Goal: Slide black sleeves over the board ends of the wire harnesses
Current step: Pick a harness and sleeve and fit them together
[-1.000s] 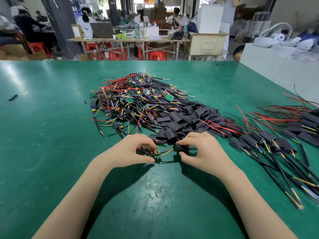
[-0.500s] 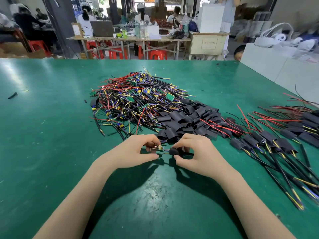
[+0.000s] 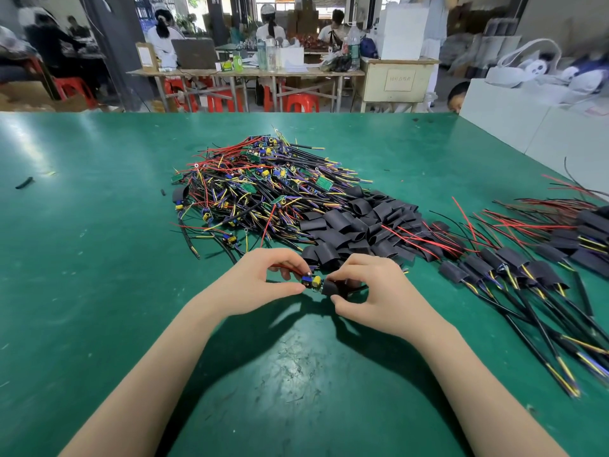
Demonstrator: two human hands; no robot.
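Black sleeve [image 3: 330, 287] pinched by right hand [image 3: 369, 291], board end [image 3: 311, 281] in left hand [image 3: 260, 278]

Both forearms are bare up to the bottom edge of the view, with no sleeve showing. The left hand [image 3: 260, 278] and right hand [image 3: 369, 291] wear no gloves, and the wrists look bare.

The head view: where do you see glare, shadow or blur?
Head view: pale glare on the green table at far left; dark arm shadows under the left hand and right hand; the finished harnesses blur toward the right edge.
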